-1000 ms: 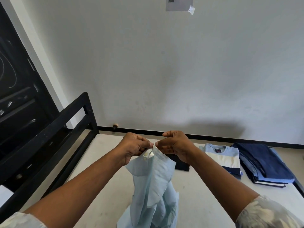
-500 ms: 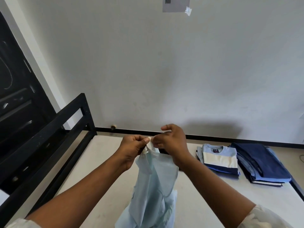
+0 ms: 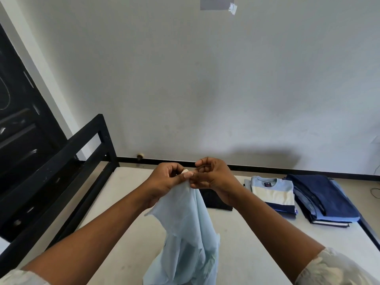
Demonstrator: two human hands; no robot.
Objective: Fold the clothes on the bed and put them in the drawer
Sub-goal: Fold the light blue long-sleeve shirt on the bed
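Closely paired, the left hand [image 3: 166, 182] and right hand [image 3: 213, 177] touch, each pinching the top edge of the light blue shirt [image 3: 185, 233] between curled fingers and thumb. The cloth hangs toward 6 o'clock above the mattress [image 3: 123, 233], which spreads at 5 and 7. A black garment [image 3: 216, 201] lies at 2 o'clock. The striped tee [image 3: 272, 192] and navy stack [image 3: 322, 196] lie at 3, by the right edge. The black frame rail [image 3: 61, 161] borders 9.

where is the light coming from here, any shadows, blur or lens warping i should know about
Head view: soft even light; a faint broad shadow on the wall suggests light from behind the camera. Head view, left edge: the wide-angle lens slants the black door and bed frame. The left hand, right hand and light blue shirt look sharp.
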